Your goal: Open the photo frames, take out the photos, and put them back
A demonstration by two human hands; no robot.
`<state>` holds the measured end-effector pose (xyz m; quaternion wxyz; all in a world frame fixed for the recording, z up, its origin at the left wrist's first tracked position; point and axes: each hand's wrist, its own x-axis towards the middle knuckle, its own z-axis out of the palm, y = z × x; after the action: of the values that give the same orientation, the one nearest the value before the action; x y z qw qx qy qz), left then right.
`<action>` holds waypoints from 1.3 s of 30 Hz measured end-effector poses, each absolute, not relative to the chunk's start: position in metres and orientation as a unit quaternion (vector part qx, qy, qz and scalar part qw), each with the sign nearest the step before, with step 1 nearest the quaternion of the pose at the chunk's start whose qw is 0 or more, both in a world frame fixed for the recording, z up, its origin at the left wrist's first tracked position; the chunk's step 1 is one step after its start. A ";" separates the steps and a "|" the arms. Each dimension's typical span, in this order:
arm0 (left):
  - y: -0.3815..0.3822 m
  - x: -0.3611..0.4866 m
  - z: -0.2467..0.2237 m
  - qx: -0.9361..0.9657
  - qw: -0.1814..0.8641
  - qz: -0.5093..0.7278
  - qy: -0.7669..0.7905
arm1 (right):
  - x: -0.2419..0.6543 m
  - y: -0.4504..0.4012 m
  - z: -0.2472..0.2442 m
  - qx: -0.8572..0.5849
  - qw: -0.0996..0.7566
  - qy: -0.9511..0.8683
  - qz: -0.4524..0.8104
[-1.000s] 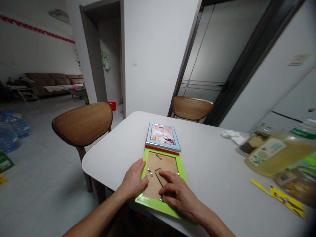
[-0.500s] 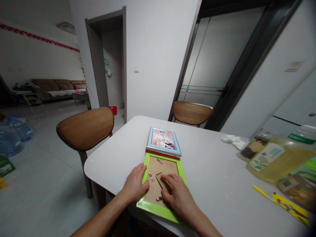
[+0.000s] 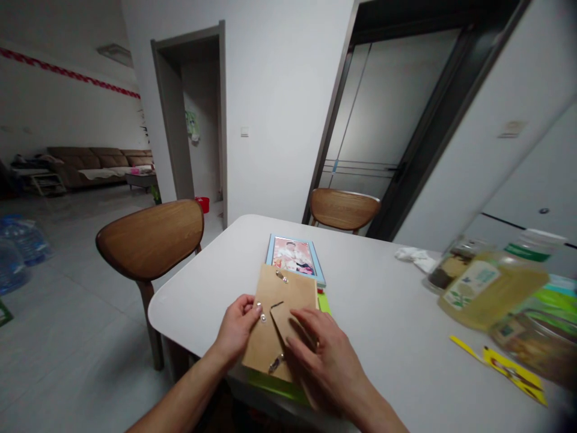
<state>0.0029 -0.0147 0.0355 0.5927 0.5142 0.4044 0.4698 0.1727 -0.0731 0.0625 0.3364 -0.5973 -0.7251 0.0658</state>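
Note:
A brown backing board (image 3: 265, 337) with several metal clips and a stand flap is raised above a green frame (image 3: 279, 388), covering most of it. My left hand (image 3: 237, 325) pinches the board's left edge between thumb and fingers. On the right side, my right hand (image 3: 327, 349) has its fingers bent around the stand flap and the board. Behind the board lies a light blue frame (image 3: 319, 264) with a picture in it, partly overlapped by the board's top edge.
To the right on the white table (image 3: 387, 337) are a large bottle of yellow liquid (image 3: 491, 291), jars, a crumpled tissue (image 3: 417, 258) and a yellow packet (image 3: 514, 376). Wooden chairs stand at the left (image 3: 153, 240) and far side (image 3: 345, 208).
The backing board has come up out of the green frame, held in both hands. The left hand has gone from the frame's edge to the board's edge. The view has shifted slightly.

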 end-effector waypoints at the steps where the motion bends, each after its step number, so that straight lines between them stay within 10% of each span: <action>1: -0.013 -0.005 0.036 0.498 0.600 0.472 0.411 | 0.180 -0.073 0.060 -0.612 0.345 -0.708 0.069; 20: 0.004 -0.044 0.014 0.493 0.560 0.438 0.502 | 0.200 -0.080 0.020 -0.649 0.167 -0.742 0.025; 39: 0.013 -0.081 0.029 0.679 0.217 0.326 0.620 | 0.225 -0.064 0.013 -0.762 0.197 -0.613 0.064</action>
<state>-0.0814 0.0129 0.0293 0.2167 0.6793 0.6205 0.3265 0.2252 -0.0645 0.0128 0.1975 -0.7619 -0.6135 0.0644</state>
